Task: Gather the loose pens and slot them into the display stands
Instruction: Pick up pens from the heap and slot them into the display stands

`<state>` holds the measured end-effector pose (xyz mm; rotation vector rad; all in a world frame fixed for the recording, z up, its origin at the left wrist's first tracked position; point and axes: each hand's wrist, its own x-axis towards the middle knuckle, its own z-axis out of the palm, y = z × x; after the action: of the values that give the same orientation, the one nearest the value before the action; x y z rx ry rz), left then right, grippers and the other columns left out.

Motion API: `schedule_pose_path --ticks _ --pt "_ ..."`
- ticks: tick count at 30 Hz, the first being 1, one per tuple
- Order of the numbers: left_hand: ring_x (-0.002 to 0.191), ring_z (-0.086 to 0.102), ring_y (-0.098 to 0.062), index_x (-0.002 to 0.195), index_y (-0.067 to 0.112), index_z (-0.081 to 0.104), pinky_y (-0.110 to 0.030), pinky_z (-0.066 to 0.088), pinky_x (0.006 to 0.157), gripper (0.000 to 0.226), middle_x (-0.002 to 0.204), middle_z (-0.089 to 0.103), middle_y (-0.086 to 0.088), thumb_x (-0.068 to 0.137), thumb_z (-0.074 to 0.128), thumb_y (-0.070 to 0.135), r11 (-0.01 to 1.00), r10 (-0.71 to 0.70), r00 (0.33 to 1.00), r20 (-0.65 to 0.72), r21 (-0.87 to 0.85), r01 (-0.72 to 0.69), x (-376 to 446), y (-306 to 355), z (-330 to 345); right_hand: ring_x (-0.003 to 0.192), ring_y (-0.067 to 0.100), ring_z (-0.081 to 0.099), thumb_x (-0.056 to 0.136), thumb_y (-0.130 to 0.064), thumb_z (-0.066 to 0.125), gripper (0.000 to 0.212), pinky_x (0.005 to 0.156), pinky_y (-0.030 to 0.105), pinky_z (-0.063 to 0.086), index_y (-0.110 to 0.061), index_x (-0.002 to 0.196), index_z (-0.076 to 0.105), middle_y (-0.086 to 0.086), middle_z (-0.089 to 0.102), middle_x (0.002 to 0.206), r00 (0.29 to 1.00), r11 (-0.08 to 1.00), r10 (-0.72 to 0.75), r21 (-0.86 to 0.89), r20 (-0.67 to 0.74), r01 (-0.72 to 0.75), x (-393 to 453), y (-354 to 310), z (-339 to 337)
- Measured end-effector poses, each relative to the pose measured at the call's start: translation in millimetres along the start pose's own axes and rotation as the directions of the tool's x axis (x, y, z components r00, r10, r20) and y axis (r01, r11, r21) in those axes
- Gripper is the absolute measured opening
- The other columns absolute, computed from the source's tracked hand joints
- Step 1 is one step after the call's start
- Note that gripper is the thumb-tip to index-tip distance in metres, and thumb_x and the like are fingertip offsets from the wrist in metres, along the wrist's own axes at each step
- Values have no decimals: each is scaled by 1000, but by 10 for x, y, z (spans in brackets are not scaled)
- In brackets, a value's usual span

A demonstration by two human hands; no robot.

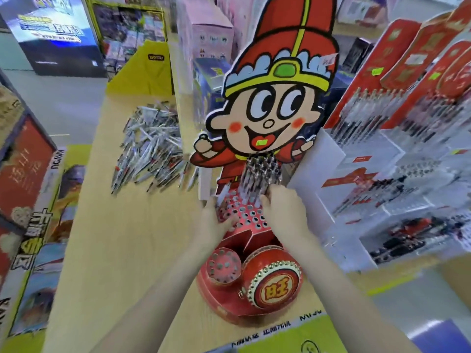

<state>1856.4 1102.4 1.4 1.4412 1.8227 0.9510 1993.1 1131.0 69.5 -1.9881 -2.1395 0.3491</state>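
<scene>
A: Where are the loose pens?
B: Heaped on the pale wooden table point(122, 240), far left point(153, 146).
A: The hands?
B: Left hand point(216, 222) pinches one white pen point(224, 193) over the red perforated cardboard stand point(246, 212); right hand point(283, 212) clasps the standing pen bunch point(260, 174).

Pale wooden counter point(122, 238) beneath the hands, yellow cardboard stand point(146, 70) far beyond them to the left, pink boxes point(209, 34) stacked behind it, red illustrated box point(23, 169) leaned at the far left, grey floor point(58, 98) seen beyond
</scene>
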Motion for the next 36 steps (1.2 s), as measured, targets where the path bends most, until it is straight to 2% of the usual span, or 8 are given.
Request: schedule_pose_path --ticks 4,15,20,24,28,32,34,36 --pt "88 49 -27 119 4 47 -17 30 63 46 113 42 -12 85 67 25 999 -46 999 7 -11 46 3 -29 39 95 35 59 97 -24 40 25 80 40 47 -7 101 57 18 62 99 997 998 47 35 -59 -45 -54 -75 83" --pt "83 43 -17 116 4 50 -20 35 70 44 96 37 -2 84 68 28 996 -86 996 -12 -17 86 17 -31 77 90 40 60 93 -23 43 27 80 47 51 -2 93 59 22 62 94 973 952 183 274 -143 -139 -22 41 372" --pt "62 43 -11 93 10 55 -12 35 50 19 71 43 3 84 69 20 990 -30 999 31 -139 34 -92 69 -114 79 25 63 94 -37 50 30 67 33 48 -11 87 64 5 65 79 988 994 14 111 -151 3 -141 135 141" --pt "52 42 0 83 15 60 -11 34 53 7 62 47 10 85 66 12 965 194 957 215 -219 -147 -296 240 -337 45 9 54 86 -29 65 18 44 23 44 -13 94 65 -3 65 62 996 661 -73 750 58 5 -298 54 -216" --pt "62 50 -13 97 13 63 -24 43 63 12 75 60 -2 86 65 19 946 258 916 308 -272 -175 -381 365 -408 40 6 44 87 -15 65 11 37 15 33 -7 81 64 -4 58 51 980 576 -137 817 141 -37 -286 20 -315" --pt "93 62 -24 100 19 68 -31 51 80 19 98 69 -10 84 62 27 866 71 976 208 -498 43 -390 342 -590 48 9 51 92 -6 54 11 39 17 36 -2 86 62 8 64 67 986 264 7 951 168 -164 -240 202 -453" --pt "85 62 -15 98 15 69 -21 51 72 21 91 70 -5 81 63 25 806 41 988 146 -590 54 -371 351 -649 55 11 58 91 -2 53 10 44 17 42 -4 87 62 10 68 74 967 245 -59 942 250 -228 -245 326 -482" --pt "77 60 -4 97 13 69 -15 48 66 23 81 67 5 78 63 24 754 68 992 109 -657 20 -358 428 -676 68 14 64 88 1 57 11 56 20 49 -8 87 63 8 71 79 926 405 -158 877 344 -257 -286 402 -474"
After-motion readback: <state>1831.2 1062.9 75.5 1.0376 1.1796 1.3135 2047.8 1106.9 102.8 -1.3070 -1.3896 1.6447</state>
